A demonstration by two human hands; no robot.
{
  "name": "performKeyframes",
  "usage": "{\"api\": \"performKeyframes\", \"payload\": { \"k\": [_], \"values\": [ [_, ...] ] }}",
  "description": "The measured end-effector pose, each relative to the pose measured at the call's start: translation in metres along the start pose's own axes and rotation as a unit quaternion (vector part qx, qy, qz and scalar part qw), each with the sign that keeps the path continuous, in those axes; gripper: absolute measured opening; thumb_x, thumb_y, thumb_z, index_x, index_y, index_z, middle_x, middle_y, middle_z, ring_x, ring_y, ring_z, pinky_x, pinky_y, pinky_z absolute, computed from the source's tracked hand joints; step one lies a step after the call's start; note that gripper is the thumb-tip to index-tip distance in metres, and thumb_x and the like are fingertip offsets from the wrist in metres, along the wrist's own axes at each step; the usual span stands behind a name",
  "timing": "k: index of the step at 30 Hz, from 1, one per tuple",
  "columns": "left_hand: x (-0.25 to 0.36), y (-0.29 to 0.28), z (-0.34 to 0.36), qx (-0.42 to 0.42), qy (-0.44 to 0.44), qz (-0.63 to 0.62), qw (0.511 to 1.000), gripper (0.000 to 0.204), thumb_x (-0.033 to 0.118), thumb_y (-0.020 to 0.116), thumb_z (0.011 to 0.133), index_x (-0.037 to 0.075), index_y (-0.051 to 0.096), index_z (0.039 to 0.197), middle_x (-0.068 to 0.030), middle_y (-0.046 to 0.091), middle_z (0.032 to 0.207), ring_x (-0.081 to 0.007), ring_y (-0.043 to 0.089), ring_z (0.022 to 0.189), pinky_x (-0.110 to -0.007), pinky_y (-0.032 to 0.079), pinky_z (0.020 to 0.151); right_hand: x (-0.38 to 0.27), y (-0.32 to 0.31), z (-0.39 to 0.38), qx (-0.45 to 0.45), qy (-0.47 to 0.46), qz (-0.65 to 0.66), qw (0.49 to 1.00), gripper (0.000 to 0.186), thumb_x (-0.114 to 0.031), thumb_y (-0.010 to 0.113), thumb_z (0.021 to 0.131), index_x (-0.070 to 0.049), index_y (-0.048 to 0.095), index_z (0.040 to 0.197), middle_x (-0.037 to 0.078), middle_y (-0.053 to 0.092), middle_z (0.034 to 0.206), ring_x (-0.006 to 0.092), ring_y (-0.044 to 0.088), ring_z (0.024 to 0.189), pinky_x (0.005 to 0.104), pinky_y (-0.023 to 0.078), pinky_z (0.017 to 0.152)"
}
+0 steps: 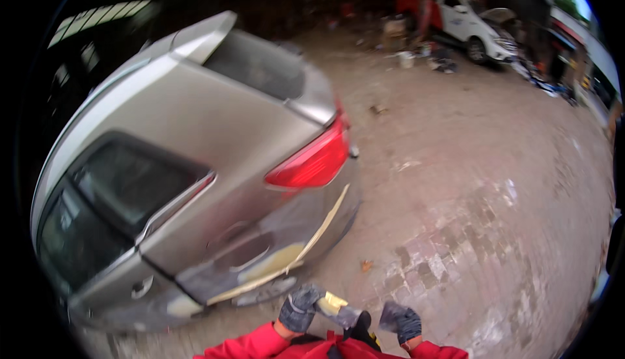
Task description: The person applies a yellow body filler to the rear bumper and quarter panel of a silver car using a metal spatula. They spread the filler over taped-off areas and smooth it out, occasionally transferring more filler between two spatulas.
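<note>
Both of my hands wear dark grey gloves below red sleeves, low in the view. My left hand [299, 308] is closed on one end of a flat greyish plate [345, 316], which carries a dab of yellow paste [333, 303] that looks like body filler. To its right, my right hand [409, 326] grips a small, flat, grey scraper [388, 316], somewhat blurred. Ahead and to the left stands a silver-grey car [195, 118], its rear corner nearest my left hand. Pale filler patches [273, 262] and a strip of yellowish tape [319, 232] mark its lower side.
Worn brick paving [449, 255] stretches to the right, with a dry leaf [366, 266] on it. At the back, a white vehicle [465, 24] is parked near a post [424, 7]. A white bucket [407, 59] and assorted clutter lie around there.
</note>
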State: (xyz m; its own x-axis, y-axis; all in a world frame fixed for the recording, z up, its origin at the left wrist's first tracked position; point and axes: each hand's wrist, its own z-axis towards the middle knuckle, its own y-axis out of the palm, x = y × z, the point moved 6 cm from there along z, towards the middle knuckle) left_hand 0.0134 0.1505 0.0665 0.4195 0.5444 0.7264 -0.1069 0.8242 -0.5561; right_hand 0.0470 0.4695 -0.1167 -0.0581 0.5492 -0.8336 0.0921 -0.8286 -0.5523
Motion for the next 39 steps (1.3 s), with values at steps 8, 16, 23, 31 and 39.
{"api": "performKeyframes", "payload": {
  "k": [8, 16, 23, 31, 39],
  "values": [
    [-0.011, -0.001, -0.081, 0.050, -0.134, -0.064, 0.988, 0.027, 0.002, 0.055, 0.084, 0.004, 0.064, 0.109, -0.0154, 0.065, 0.105, -0.0322, 0.063, 0.099, -0.038, 0.051, 0.088, -0.049, -0.023, -0.027, -0.038, 0.211, 0.315, 0.925, 0.024, -0.016, 0.062, 0.092, 0.001, 0.065, 0.109, 0.007, 0.069, 0.102, 0.0142, 0.063, 0.087, 0.0289, 0.052, 0.078],
    [-0.014, -0.017, -0.159, 0.059, -0.236, -0.102, 0.964, 0.029, -0.003, 0.050, 0.081, 0.001, 0.063, 0.107, -0.0162, 0.065, 0.105, -0.0312, 0.062, 0.099, -0.037, 0.049, 0.091, -0.084, -0.013, -0.052, 0.020, 0.257, 0.343, 0.903, 0.018, -0.010, 0.063, 0.088, -0.003, 0.065, 0.105, 0.003, 0.067, 0.097, 0.0133, 0.061, 0.086, 0.0290, 0.050, 0.077],
    [-0.016, -0.053, -0.212, 0.120, -0.242, -0.115, 0.956, 0.034, -0.006, 0.049, 0.077, 0.001, 0.063, 0.107, -0.0175, 0.064, 0.104, -0.0334, 0.062, 0.099, -0.039, 0.049, 0.091, -0.115, 0.000, -0.114, -0.061, 0.268, 0.238, 0.932, 0.017, -0.009, 0.063, 0.089, -0.003, 0.066, 0.104, 0.003, 0.068, 0.097, 0.0121, 0.062, 0.087, 0.0279, 0.050, 0.079],
    [-0.050, -0.091, -0.251, 0.189, -0.379, -0.264, 0.866, 0.024, 0.000, 0.044, 0.089, -0.001, 0.064, 0.102, -0.0146, 0.065, 0.099, -0.0258, 0.063, 0.090, -0.035, 0.050, 0.080, -0.145, 0.073, -0.083, -0.109, 0.118, 0.158, 0.974, 0.023, -0.015, 0.064, 0.089, -0.001, 0.065, 0.107, 0.009, 0.069, 0.097, 0.0184, 0.064, 0.086, 0.0307, 0.051, 0.078],
    [-0.093, -0.077, -0.291, 0.190, -0.407, -0.157, 0.879, 0.021, 0.006, 0.043, 0.096, 0.000, 0.063, 0.099, -0.0108, 0.063, 0.094, -0.0211, 0.060, 0.086, -0.034, 0.049, 0.078, -0.085, 0.205, -0.040, -0.295, -0.146, -0.070, 0.942, 0.021, -0.018, 0.058, 0.092, -0.006, 0.066, 0.108, 0.017, 0.068, 0.103, 0.0309, 0.064, 0.095, 0.0403, 0.051, 0.084]
  ]
}}
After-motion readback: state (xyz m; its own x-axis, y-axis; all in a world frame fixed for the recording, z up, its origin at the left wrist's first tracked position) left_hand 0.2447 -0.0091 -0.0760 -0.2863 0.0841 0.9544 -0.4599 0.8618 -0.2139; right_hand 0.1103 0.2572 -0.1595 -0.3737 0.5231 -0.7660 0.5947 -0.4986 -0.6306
